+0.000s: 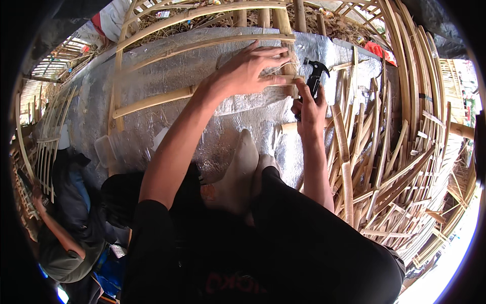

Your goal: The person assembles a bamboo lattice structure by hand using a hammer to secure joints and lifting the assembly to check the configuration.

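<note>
Two legs in black trousers (324, 228) lie nearest us, and beyond them we see grey socks (238, 164) on a silver foil sheet (292, 164). To the left on that sheet sits a clear plastic box (105, 152); we cannot tell what, if anything, is in it.

Farther out, our right hand (311, 107) is closed round the handle of a black hammer (316, 68), whose head points away from us, claw to the right. Our left hand (253, 68) is spread, thumb and fingers apart, over the right end of a bamboo frame (154, 103). The frame lies beneath that hand and runs off to its left, its curved slats crossing the upright pieces; the hammer is just to the right of it.

On our right a heap of split bamboo strips (374, 167) spreads beside the sheet. Off to the left we see another person's hand (38, 197) near a rack of thin strips (49, 157), but we cannot make out its grip. Farthest away, past the foil's edge, wooden posts (299, 17) stand among dry litter (331, 24).
</note>
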Demonstrator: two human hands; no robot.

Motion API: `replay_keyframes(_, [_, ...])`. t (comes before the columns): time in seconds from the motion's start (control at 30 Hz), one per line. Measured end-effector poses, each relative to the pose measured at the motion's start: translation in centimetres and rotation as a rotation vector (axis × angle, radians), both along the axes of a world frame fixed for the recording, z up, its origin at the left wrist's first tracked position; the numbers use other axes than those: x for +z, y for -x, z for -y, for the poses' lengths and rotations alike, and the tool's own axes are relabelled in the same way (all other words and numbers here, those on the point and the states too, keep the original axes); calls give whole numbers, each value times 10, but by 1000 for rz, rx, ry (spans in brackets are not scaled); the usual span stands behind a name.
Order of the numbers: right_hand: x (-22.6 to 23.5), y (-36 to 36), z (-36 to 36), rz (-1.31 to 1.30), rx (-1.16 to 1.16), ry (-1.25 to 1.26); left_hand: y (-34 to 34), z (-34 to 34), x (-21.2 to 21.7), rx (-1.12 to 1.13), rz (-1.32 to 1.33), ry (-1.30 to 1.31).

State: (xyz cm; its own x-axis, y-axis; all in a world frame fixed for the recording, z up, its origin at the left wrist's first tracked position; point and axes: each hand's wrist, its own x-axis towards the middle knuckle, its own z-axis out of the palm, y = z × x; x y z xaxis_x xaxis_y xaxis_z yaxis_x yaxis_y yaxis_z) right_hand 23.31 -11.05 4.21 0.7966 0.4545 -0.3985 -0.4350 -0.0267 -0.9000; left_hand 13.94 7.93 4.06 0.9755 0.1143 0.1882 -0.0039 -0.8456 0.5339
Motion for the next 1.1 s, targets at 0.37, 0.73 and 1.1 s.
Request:
replay_keyframes(0.37, [2, 4, -1, -33, -33, 13, -17, -7, -1, -235, -2, -244])
replay_keyframes(0.73, [3, -3, 2, -57, 41, -11, -37, -41, 10, -421, -97, -50])
replay_keyframes(1.1, [48, -7, 29, 582, 115, 329, -50, -26, 42, -323, -477, -156])
